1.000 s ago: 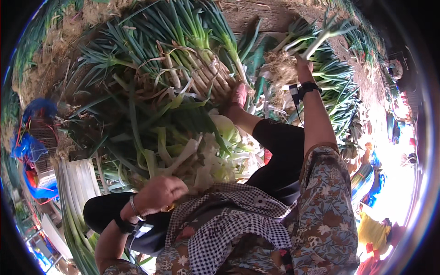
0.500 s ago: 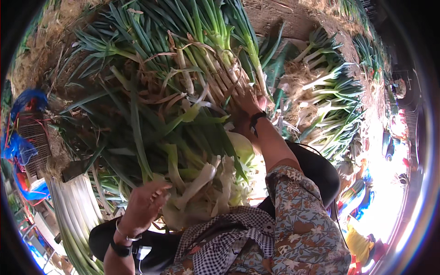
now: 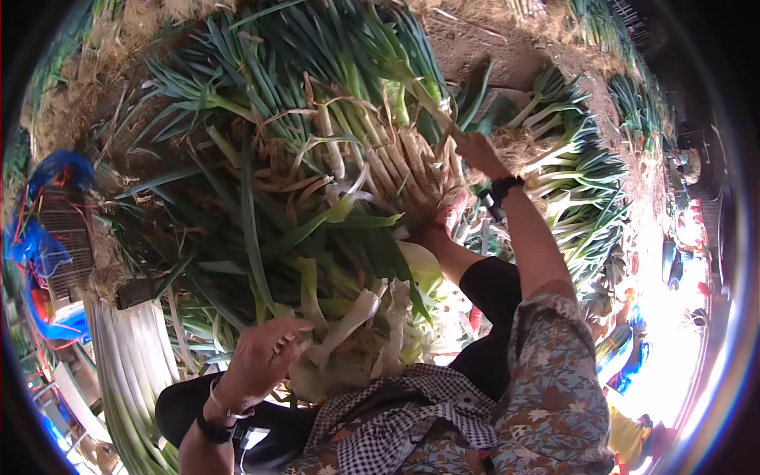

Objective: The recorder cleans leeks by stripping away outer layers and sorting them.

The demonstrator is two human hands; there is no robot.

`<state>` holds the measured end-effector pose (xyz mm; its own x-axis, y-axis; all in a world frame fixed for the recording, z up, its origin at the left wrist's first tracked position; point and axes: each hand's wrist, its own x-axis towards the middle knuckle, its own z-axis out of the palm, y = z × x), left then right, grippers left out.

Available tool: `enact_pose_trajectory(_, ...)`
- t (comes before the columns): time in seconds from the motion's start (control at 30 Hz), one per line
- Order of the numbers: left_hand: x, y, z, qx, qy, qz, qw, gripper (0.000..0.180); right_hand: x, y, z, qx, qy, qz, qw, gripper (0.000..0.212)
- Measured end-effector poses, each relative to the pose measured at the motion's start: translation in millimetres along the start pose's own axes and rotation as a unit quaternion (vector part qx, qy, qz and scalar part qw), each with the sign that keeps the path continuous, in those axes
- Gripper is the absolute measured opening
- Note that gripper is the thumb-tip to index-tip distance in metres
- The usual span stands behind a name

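Note:
My right hand point(image 3: 479, 155) is closed around the lower end of a long green onion point(image 3: 431, 103), whose stalk slants up to the left. Just below it, a big pile of green onions point(image 3: 396, 162) with brown, dry outer skins lies on the ground, leafy ends pointing away from me. My left hand point(image 3: 265, 352) hangs above my lap with its fingers loosely bent and nothing visible in them. Beside it are peeled pale leaf sheaths point(image 3: 348, 324) and loose green leaves point(image 3: 293, 229).
A bare foot point(image 3: 450, 212) rests by the pile's root ends. Rows of smaller green onions point(image 3: 586, 178) lie to the right. At the left stand a bundle of long white stalks point(image 3: 131, 348) and a crate point(image 3: 65, 233) with blue plastic point(image 3: 47, 245) around it.
My right hand has moved up and right from the root ends of the pile, now with a green onion in it. The foot has come into sight. My left hand has barely moved.

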<state>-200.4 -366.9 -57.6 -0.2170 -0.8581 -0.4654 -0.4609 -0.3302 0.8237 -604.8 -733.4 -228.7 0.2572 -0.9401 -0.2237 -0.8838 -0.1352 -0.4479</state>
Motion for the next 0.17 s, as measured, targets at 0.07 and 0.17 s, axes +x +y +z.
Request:
enact_pose_trajectory(0.07, -5.0, -1.3, 0.8, 0.007, 0.009, 0.013, 1.000, 0.025, -7.7, -43.6, -45.2, -0.027, 0.032, -0.029, 0.999, 0.034)
enact_pose_trajectory(0.17, -0.9, -6.6, 6.7, -0.009, -0.005, 0.020, 1.000, 0.027, -35.5, -106.8, -86.4, 0.121, -0.076, -0.027, 0.989, 0.029)
